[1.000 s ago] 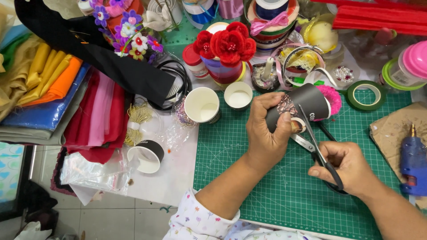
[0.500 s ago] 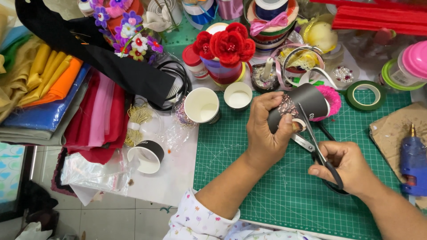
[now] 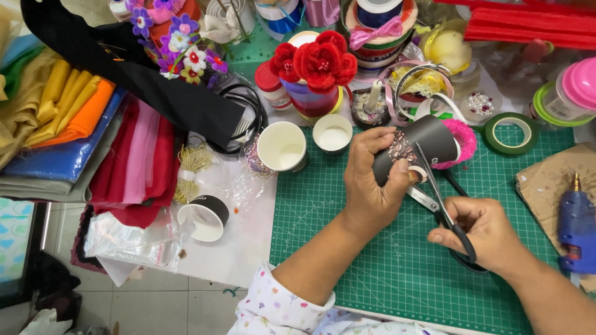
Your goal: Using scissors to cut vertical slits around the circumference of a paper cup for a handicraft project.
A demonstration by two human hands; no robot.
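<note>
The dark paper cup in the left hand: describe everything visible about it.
The dark paper cup looks like thin card, black-brown with a patch of coffee-bean print. It lies on its side above the green cutting mat, held in the grip of the left hand. The scissors in the right hand have their open blades at its rim. A fluffy pink band sits at its far end.
</note>
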